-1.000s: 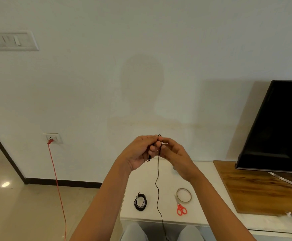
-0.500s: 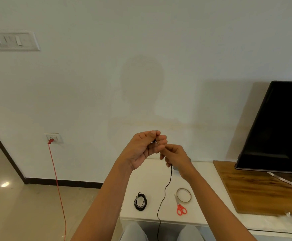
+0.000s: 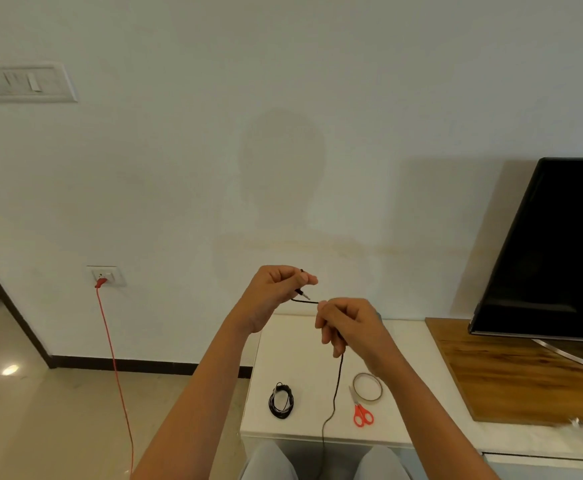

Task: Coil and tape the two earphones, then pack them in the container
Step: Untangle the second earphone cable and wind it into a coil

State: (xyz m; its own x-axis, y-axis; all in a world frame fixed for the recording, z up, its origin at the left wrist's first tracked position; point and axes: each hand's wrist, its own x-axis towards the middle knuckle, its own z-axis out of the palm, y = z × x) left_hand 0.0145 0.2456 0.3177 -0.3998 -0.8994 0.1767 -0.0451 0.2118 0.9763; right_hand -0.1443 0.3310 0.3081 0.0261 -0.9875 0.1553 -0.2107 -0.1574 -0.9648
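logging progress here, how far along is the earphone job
Done: one coiled earphone lies on the white table; taping unclear. In hand: the left hand holds the second earphone by its plug end, the right hand pinches its cable, the rest hanging uncoiled. Left: coil it, tape it using the tape roll and scissors, pack both; no container is in view.

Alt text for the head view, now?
Left hand pinches the plug end of a black earphone cable; right hand grips it farther along, the rest hanging down. A coiled earphone, tape roll and red scissors lie on the white counter.
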